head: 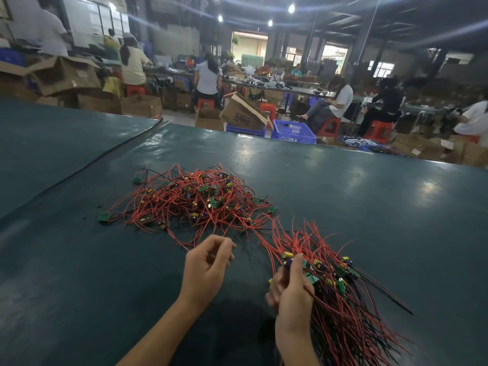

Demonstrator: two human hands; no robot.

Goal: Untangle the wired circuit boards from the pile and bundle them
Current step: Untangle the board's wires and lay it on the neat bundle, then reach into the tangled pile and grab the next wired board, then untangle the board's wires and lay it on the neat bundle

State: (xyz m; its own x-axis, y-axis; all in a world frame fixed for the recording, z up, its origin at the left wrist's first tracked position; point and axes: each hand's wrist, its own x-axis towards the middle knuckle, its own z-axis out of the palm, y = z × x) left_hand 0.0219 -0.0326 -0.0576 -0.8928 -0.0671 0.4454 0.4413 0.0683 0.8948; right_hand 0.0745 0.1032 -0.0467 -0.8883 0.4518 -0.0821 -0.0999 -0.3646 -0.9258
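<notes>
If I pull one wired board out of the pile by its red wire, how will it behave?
Probably floppy: wires in the pile curve loosely. Likely light: the green boards are tiny. Probably snags, dragging neighbours, since the wires cross densely.

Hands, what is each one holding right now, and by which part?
The right hand grips the bundle at its board end. The left hand is curled; whether it pinches anything cannot be told.
</notes>
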